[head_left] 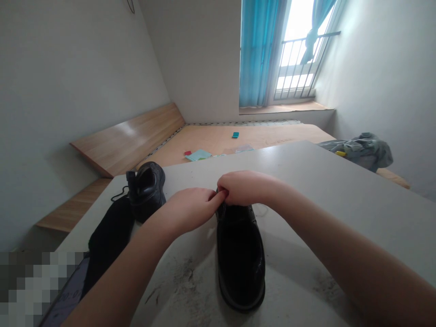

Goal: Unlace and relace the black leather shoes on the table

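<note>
A black leather shoe (240, 259) stands on the grey table (340, 190), its heel toward me. Both hands meet over its laced front. My left hand (190, 209) is closed, its fingertips pinched against the right hand. My right hand (243, 187) is curled into a fist over the shoe's tongue. What the fingers grip is hidden; it may be the lace. A second black shoe (147, 190) sits at the table's left edge, with a lace end hanging out.
A black cloth (109, 240) lies beside the second shoe, near a dark flat object at the lower left. Behind the table is a bare wooden bed platform (218, 138) with small coloured items. A grey-green bundle (361, 150) lies at the right.
</note>
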`<state>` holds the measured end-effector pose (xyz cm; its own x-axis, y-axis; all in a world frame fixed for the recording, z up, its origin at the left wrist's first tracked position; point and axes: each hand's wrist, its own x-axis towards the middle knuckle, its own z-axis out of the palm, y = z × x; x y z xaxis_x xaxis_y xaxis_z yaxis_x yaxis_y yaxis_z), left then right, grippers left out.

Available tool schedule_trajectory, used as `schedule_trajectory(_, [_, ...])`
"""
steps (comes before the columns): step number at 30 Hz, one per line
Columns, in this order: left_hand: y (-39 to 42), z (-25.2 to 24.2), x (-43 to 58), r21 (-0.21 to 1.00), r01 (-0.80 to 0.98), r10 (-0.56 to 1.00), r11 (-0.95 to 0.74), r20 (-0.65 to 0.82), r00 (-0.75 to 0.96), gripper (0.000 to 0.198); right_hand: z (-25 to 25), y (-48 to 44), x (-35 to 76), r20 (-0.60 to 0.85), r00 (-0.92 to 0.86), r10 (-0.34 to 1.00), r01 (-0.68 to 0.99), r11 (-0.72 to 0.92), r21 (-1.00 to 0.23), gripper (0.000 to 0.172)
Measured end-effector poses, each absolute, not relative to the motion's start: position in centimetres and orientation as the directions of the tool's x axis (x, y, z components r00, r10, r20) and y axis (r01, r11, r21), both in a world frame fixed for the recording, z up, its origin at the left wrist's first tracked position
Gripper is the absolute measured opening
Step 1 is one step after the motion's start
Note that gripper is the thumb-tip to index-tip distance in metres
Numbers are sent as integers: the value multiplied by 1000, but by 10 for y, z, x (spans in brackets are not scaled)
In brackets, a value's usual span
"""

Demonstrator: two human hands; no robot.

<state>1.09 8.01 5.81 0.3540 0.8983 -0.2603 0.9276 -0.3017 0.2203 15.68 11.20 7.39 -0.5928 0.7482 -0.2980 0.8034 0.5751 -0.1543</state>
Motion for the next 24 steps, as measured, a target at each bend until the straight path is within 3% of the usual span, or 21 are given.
schedule_trajectory(5, [83,57,7,214,935,920,-282,-215,327,50,78,120,171,-360,-693,624,720,621,-310,15])
schedule_trajectory(8, [87,57,2,325,890,886,-321,-229,403,43,82,131,188,-292,-865,408,483,521,-704,15])
schedule_trajectory(10, [89,58,-1,387,851,831,-354,-287,476,40,83,137,197,-96,-953,287,180,284,-942,19])
schedule_trajectory(11, [90,59,-2,411,838,797,-359,-332,505,39,83,139,200,-2,-964,265,47,165,-985,22])
schedule_trajectory(13, [90,57,-6,399,851,749,-341,-432,503,36,84,141,203,94,-964,250,-90,28,-996,27])
schedule_trajectory(16, [93,48,-12,197,940,819,-279,-461,340,27,84,139,202,106,-975,197,-113,-28,-993,29])
schedule_trajectory(19, [101,32,-17,37,969,913,-245,-329,243,37,84,136,198,79,-983,167,-83,-17,-996,26])
schedule_trajectory(24, [114,11,-10,13,972,965,-235,-118,235,63,83,135,197,73,-984,165,-74,-1,-997,27])
